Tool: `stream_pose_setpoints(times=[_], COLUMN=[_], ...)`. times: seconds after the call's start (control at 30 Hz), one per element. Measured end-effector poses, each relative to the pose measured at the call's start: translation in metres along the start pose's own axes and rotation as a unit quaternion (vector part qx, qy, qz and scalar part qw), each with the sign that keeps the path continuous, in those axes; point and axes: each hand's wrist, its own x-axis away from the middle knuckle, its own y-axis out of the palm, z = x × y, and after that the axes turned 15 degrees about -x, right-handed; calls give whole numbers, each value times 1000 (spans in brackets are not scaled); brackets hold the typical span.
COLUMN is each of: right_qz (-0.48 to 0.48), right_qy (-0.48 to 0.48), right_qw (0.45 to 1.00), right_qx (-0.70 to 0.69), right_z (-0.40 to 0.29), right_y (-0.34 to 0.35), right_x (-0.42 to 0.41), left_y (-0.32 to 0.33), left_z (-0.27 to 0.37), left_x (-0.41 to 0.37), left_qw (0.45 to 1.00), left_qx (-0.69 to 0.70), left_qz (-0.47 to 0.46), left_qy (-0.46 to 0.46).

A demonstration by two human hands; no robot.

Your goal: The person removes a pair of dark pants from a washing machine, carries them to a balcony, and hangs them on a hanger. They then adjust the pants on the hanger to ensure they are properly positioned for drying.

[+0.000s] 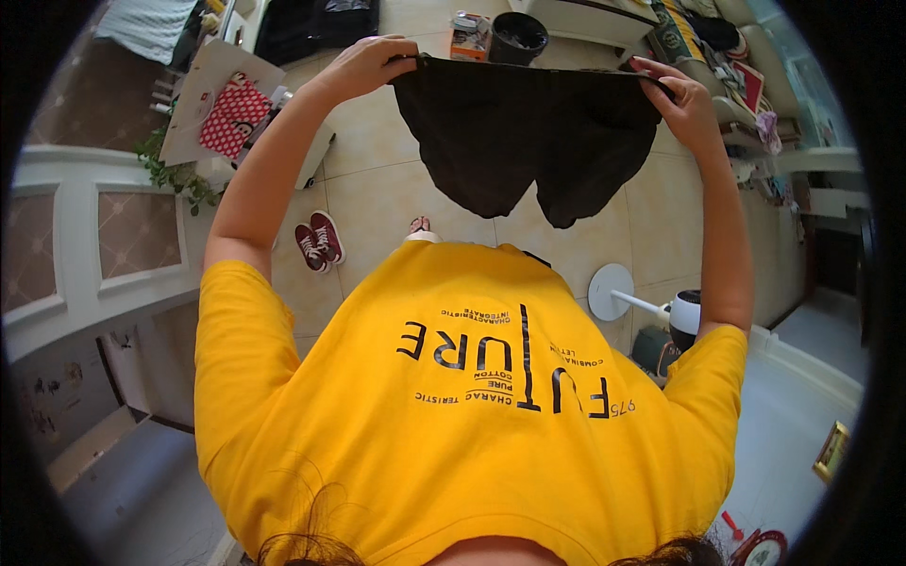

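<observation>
A pair of black shorts (524, 127) hangs stretched out in front of me, its two legs pointing down toward the floor. My left hand (371, 65) pinches one end of the waistband between thumb and fingers. At the opposite end, my right hand (679, 102) grips the other corner of the waistband. The cloth between the hands is pulled nearly straight along the top. Both arms reach forward, and the shorts hang clear of the tiled floor (453, 191).
A black bin (519, 39) and an orange box (469, 39) stand beyond the shorts. Maroon sneakers (320, 242) lie on the floor at left, near a plant (177, 170). At right is a white round-based stand (610, 291). Clothes and other items fill a sofa (761, 64).
</observation>
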Motion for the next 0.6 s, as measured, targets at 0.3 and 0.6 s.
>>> stream_pose_setpoints(times=[0.3,0.6], right_qz=[-26,312], right_qy=[113,-196], right_qw=[970,800], right_qx=[215,473], right_z=[-7,-22], right_y=[-34,-90], right_x=[33,4], left_y=[33,-93], left_z=[-1,18], left_x=[-64,-118], left_qw=[994,831], left_qx=[-99,-228], left_qz=[40,503], left_qy=[1,-58])
